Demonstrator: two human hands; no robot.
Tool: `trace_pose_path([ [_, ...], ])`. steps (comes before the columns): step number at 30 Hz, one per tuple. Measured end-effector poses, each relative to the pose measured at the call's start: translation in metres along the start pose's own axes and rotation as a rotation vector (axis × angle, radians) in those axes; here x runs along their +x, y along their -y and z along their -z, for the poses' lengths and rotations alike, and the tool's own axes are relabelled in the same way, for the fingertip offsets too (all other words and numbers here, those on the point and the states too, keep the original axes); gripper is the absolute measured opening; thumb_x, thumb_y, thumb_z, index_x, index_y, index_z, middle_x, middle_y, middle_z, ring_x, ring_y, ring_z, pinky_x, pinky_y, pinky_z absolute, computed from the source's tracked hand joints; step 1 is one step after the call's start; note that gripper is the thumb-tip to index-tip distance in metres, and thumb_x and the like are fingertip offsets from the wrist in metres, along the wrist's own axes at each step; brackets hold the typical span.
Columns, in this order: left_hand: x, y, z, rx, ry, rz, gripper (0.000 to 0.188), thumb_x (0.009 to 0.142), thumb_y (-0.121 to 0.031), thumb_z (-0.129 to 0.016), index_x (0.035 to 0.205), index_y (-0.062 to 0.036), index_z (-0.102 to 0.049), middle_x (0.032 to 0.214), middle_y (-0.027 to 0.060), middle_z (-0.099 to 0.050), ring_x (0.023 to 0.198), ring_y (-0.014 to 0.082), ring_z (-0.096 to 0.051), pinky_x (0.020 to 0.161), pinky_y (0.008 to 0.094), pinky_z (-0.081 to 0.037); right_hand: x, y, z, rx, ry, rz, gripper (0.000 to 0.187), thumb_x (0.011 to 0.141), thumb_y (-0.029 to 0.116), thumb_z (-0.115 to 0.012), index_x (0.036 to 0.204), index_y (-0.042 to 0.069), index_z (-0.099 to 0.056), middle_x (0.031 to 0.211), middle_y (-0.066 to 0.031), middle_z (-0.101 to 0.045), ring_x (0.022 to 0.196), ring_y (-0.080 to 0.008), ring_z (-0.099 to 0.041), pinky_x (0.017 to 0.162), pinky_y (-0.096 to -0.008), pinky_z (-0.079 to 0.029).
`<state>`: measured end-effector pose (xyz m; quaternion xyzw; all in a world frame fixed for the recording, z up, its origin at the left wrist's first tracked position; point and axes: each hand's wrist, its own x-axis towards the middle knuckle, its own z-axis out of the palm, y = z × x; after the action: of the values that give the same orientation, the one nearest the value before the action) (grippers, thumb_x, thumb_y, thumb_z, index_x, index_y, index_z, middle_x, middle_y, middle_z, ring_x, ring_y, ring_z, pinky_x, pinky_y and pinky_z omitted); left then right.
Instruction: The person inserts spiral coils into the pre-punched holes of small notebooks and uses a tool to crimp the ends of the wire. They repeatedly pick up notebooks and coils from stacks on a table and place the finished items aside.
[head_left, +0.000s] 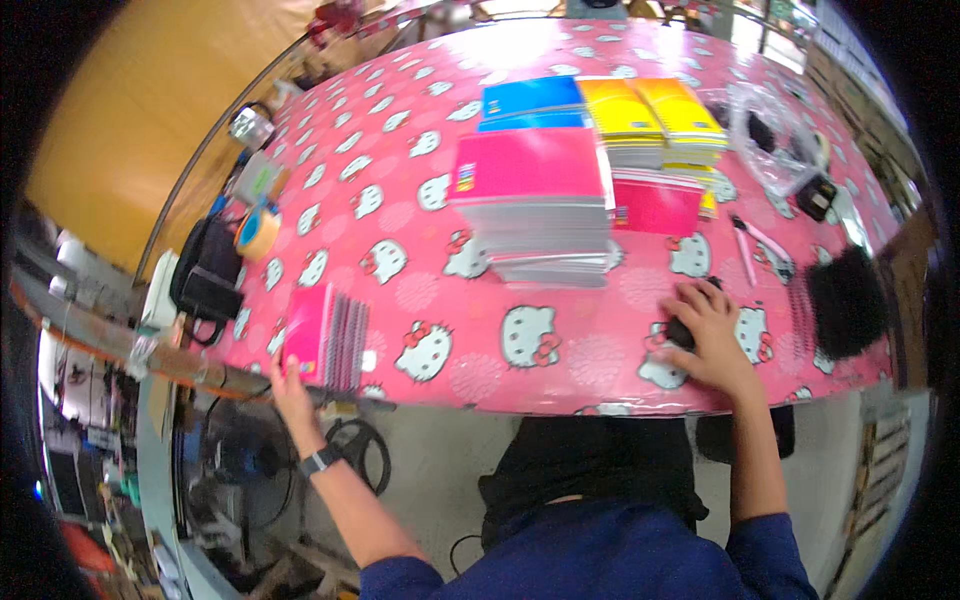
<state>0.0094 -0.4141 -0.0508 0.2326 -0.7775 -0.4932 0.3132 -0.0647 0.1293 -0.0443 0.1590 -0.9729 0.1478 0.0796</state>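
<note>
At the table's near left edge stands a small stack of pink spiral notebooks (325, 338), its coiled spines facing right. My left hand (291, 398) is against the stack's near left side, fingers stretched upward and not wrapped around it. On the right, my right hand (712, 340) rests low on the table with its fingers curved over a small black object (680, 333). Most of that object is covered, so its kind cannot be told. Between the hands and farther back rises a tall pile of pink-covered notebooks (530, 175).
Blue notebooks (535, 100) and yellow spiral notebooks (660, 115) stand behind the tall pile. To the right lie a pink pen-like tool (745, 255), a clear plastic bag (775, 140) and a black bristly bundle (848, 303). A tape roll (258, 233) and black bag (208, 268) sit left.
</note>
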Motion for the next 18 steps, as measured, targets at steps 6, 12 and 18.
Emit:
trace_pose_path([
  [6,-0.017,-0.040,-0.014,-0.030,-0.456,-0.272,0.044,0.092,-0.018,-0.055,0.127,0.0042,-0.042,0.128,0.0143,-0.045,0.117,0.0237,-0.042,0.101,0.0368,-0.031,0.097,-0.016,0.022,0.151,-0.545,0.241,0.038,0.067,0.013,-0.070,0.103,0.009,-0.062,0.108,-0.0074,-0.057,0.102,-0.0286,-0.051,0.087,-0.0431,-0.040],
  [12,-0.062,-0.113,-0.050,0.196,-0.410,-0.462,0.040,0.086,-0.015,-0.060,0.120,0.0028,-0.047,0.126,0.0142,-0.045,0.118,0.0248,-0.042,0.102,0.0402,-0.028,0.153,-0.046,-0.019,-0.238,-0.700,0.207,0.033,0.067,0.015,-0.069,0.099,0.007,-0.062,0.100,-0.0061,-0.057,0.098,-0.0258,-0.051,0.079,-0.0390,-0.039],
  [18,-0.101,-0.149,-0.115,-0.063,-0.158,-0.803,0.048,0.076,-0.014,-0.068,0.117,-0.0010,-0.048,0.126,0.0140,-0.045,0.124,0.0283,-0.036,0.106,0.0456,-0.024,0.126,-0.021,0.017,-0.094,-0.725,0.188,0.012,0.072,0.010,-0.062,0.083,0.007,-0.058,0.084,-0.0081,-0.057,0.086,-0.0267,-0.055,0.075,-0.0408,-0.042],
])
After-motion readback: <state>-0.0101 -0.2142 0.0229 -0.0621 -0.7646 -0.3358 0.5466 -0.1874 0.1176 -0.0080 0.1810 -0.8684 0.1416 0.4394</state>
